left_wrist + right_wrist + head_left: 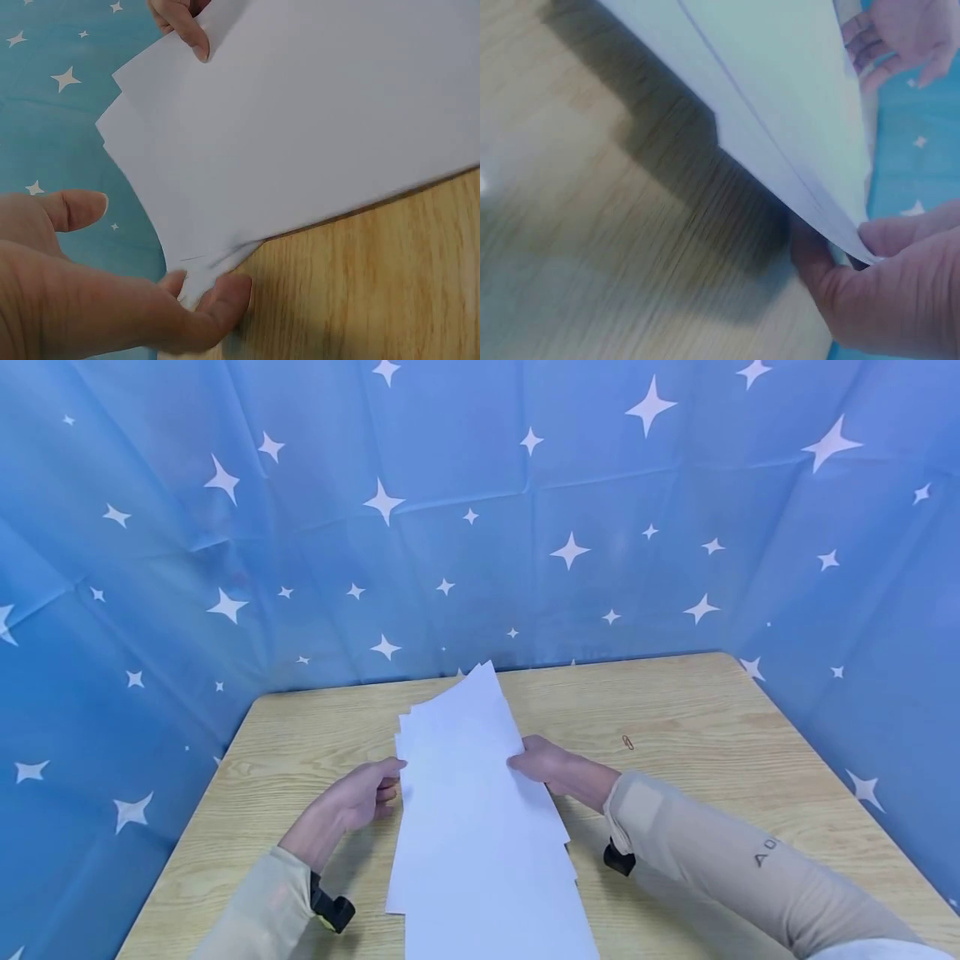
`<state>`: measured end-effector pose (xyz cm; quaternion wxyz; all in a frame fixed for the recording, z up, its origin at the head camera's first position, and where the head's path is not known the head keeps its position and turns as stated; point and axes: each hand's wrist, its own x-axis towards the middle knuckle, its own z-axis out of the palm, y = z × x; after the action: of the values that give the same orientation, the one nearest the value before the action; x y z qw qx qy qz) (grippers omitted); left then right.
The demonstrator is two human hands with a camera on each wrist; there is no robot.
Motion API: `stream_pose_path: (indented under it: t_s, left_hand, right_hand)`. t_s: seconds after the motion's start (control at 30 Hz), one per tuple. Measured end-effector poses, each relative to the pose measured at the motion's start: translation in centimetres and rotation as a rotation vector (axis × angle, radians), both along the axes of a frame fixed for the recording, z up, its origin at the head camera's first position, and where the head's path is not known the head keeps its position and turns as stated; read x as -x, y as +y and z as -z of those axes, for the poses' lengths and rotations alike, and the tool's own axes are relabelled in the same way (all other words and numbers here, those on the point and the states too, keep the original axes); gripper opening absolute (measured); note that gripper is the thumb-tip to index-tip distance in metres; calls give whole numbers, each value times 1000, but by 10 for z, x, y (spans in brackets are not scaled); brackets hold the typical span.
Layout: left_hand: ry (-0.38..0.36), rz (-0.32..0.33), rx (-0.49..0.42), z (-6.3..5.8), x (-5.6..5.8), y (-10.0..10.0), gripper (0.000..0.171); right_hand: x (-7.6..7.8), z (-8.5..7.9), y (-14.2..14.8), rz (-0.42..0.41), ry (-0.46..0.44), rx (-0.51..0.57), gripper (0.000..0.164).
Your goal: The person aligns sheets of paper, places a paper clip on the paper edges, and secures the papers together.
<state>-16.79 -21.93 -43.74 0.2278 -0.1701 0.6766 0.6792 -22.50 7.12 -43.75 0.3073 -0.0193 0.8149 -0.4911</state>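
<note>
"What's closest to the person?"

"Pale sleeves (705,852), a black device (332,906) at each wrist, and between them the near end of a stack of white paper (480,852), which runs on toward the body past what I can see."

"And the hands?"

"One on each long side. The left hand (360,795) has its grip nearly closed, pinching the left edge, and the paper buckles there. The right hand (546,762) pinches the opposite edge, thumb on top and a finger beneath. That side looks raised a little off the counter (660,710); there's a shadow under it."

"How far along would you say?"

"Gathering looks done to me: the sheets lie over one another as a single pile. Lining up looks unfinished. Corners step out on both sides, and the far tips don't match either."

"Anything beyond the hands?"

"A reddish paper clip (627,742) on the wood to the right, well apart from the pile. Neither hand touches it, and I see no clip on the sheets. Behind the counter hangs a blue curtain (480,552) with white stars."
</note>
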Motion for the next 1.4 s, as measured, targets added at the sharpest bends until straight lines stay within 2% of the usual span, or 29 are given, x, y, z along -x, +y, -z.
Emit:
stream_pose_path:
  t_s: [0.17,0.23,0.37,0.5,0.6,0.77,0.9,1.0,1.1,1.23,1.4]
  left_hand:
    - [-8,-3,-20,0,0,1,67]
    - [-17,-15,-28,1,0,2,68]
    - [-22,-24,-18,2,-1,4,58]
    - [-16,-2,-1,4,-2,4,34]
    - [-6,12,6,6,-2,4,26]
    - [54,62,-17,12,-4,4,43]
    - [104,118,-64,19,-3,7,37]
    - [112,104,-76,24,-3,11,33]
    - [107,65,-61,28,-4,15,32]
    - [148,51,-38,31,-5,20,32]
    - [190,52,-47,34,-9,25,33]
  right_hand:
    - [2,6,6,16,-13,67,56]
    - [4,9,8,20,-21,103,55]
    - [4,12,12,26,-18,150,58]
    - [4,13,15,31,3,183,58]
    - [4,13,16,46,1,199,58]
    - [3,13,18,92,-41,220,56]
    - [2,14,20,117,-64,276,46]
    - [1,15,21,127,-62,313,43]
    - [0,15,22,129,-44,310,45]
    - [-1,14,27,127,-17,275,46]
    - [-10,16,39,59,-20,264,37]
